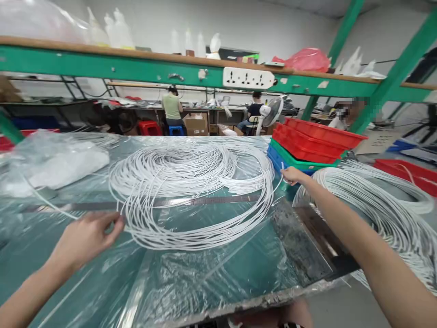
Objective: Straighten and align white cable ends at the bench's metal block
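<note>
A big loose coil of thin white cable [191,187] lies on the green table [218,273], which is covered with clear plastic sheet. My left hand [85,237] pinches a strand at the coil's near left edge. My right hand [292,175] is stretched out to the coil's right side, its fingers closed on a strand there. A long metal ruler [205,200] lies flat across the table under the coil, between the two hands.
A second white cable coil [378,200] sits at the right beside my arm. Stacked red, green and blue trays [310,146] stand behind my right hand. A crumpled plastic bag [54,159] lies at the left. Other people sit at benches far behind.
</note>
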The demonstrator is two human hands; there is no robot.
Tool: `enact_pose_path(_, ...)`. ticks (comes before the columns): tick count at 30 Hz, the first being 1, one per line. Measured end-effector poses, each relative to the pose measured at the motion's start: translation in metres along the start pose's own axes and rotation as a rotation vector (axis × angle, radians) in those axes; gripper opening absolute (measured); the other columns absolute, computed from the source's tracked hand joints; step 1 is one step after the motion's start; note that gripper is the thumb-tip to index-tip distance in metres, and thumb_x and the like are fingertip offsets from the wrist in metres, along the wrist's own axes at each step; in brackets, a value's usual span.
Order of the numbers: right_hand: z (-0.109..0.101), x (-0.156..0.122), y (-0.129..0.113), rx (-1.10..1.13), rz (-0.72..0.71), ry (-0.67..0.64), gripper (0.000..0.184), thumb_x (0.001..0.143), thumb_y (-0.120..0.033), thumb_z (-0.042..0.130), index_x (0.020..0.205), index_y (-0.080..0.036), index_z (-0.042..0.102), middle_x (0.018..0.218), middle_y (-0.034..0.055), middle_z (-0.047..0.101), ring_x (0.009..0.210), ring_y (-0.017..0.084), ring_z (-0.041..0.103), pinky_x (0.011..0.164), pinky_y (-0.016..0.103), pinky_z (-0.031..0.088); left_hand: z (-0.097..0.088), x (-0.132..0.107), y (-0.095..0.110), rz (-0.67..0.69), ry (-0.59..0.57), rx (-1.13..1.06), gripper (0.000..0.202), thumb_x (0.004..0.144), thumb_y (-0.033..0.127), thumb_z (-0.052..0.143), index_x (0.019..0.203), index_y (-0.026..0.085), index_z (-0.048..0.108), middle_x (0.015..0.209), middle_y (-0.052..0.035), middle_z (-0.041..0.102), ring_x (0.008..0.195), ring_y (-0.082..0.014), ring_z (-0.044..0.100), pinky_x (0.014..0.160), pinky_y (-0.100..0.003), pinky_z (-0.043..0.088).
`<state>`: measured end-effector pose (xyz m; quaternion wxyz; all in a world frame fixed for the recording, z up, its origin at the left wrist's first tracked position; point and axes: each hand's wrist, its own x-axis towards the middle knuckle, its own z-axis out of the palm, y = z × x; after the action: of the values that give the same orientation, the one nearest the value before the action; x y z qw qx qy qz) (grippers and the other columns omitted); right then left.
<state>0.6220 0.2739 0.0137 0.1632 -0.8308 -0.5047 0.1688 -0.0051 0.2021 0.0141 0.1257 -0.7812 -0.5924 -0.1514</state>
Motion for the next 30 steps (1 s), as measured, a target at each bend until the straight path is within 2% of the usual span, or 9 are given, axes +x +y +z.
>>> enact_pose_path(3,0.016,0.015,-0.008,-0.148,0.028,-0.134,0.037,0.1,-0.03,0.042,0.081,-0.009,0.066,0.058,0.008,0.059,0.048,0.016,0.058,0.051,0.025,0.048,0.028,0.013,0.005,0.141,-0.036,-0.127,0.052,0.087,0.061,0.032,0.068,0.022,0.061,0.063,0.0029,0.058,0.068,-0.0142,0.048,0.067,-0.023,0.026)
enact_pose_path(5,0.023,0.022,-0.015,-0.268,0.003,-0.168,0.037,0.099,-0.033,0.043,0.095,-0.007,0.069,0.065,0.0111,0.065,0.055,0.019,0.063,0.056,0.027,0.05,0.044,0.017,0.009,0.201,-0.064,-0.187,0.044,0.087,0.056,0.039,0.07,0.025,0.064,0.064,0.003,0.062,0.067,-0.0164,0.052,0.069,-0.027,0.034)
enact_pose_path(10,0.028,0.033,-0.028,-0.45,-0.01,-0.099,0.045,0.1,-0.039,0.043,0.118,-0.007,0.067,0.094,0.0186,0.072,0.09,0.024,0.071,0.084,0.031,0.051,0.061,0.023,0.018,0.233,-0.078,-0.194,0.041,0.093,0.047,0.038,0.077,0.025,0.068,0.064,0.0018,0.064,0.062,-0.017,0.058,0.077,-0.032,0.041)
enact_pose_path(13,0.027,0.033,-0.032,-0.461,0.003,-0.081,0.053,0.1,-0.049,0.039,0.121,-0.008,0.067,0.099,0.0197,0.071,0.102,0.026,0.068,0.089,0.032,0.049,0.069,0.029,0.017,0.211,-0.036,-0.136,0.045,0.094,0.051,0.035,0.077,0.024,0.068,0.065,0.0015,0.065,0.065,-0.0182,0.06,0.078,-0.033,0.043)
enact_pose_path(16,0.023,0.023,-0.032,-0.463,-0.008,-0.073,0.056,0.099,-0.052,0.038,0.118,-0.01,0.069,0.105,0.0203,0.07,0.109,0.028,0.066,0.089,0.033,0.049,0.081,0.033,0.007,0.241,0.009,-0.08,0.05,0.093,0.057,0.033,0.092,0.024,0.071,0.093,-0.0007,0.075,0.091,-0.0226,0.066,0.092,-0.039,0.044)
enact_pose_path(19,0.018,0.003,-0.029,-0.479,-0.06,-0.052,0.05,0.098,-0.049,0.04,0.118,-0.014,0.07,0.118,0.0186,0.067,0.116,0.03,0.062,0.089,0.034,0.049,0.085,0.028,-0.006,0.214,-0.002,-0.085,0.053,0.092,0.061,0.035,0.109,0.025,0.069,0.117,-0.0036,0.071,0.11,-0.0274,0.063,0.1,-0.044,0.042)
enact_pose_path(22,0.017,-0.021,-0.022,-0.496,-0.115,-0.058,0.048,0.098,-0.047,0.039,0.114,-0.016,0.072,0.119,0.017,0.068,0.116,0.03,0.062,0.086,0.034,0.049,0.072,0.004,-0.006,0.11,-0.026,-0.154,0.051,0.091,0.059,0.038,0.107,0.023,0.07,0.117,-0.0078,0.071,0.109,-0.0291,0.064,0.095,-0.042,0.047)
enact_pose_path(26,0.022,-0.039,-0.003,-0.506,-0.158,-0.073,0.05,0.098,-0.047,0.037,0.109,-0.015,0.074,0.114,0.0206,0.068,0.109,0.032,0.065,0.078,0.035,0.048,0.054,-0.055,0.022,-0.042,0.019,-0.303,0.042,0.093,0.051,0.041,0.098,0.02,0.069,0.105,-0.0093,0.073,0.1,-0.026,0.066,0.094,-0.04,0.048)
enact_pose_path(30,0.035,-0.025,0.018,-0.486,-0.174,-0.039,0.05,0.095,-0.051,0.037,0.107,-0.021,0.076,0.115,0.0241,0.068,0.1,0.033,0.067,0.072,0.039,0.046,0.066,-0.115,0.057,-0.242,0.131,-0.455,0.035,0.094,0.045,0.044,0.091,0.02,0.067,0.098,-0.0067,0.073,0.095,-0.0215,0.066,0.091,-0.036,0.05)
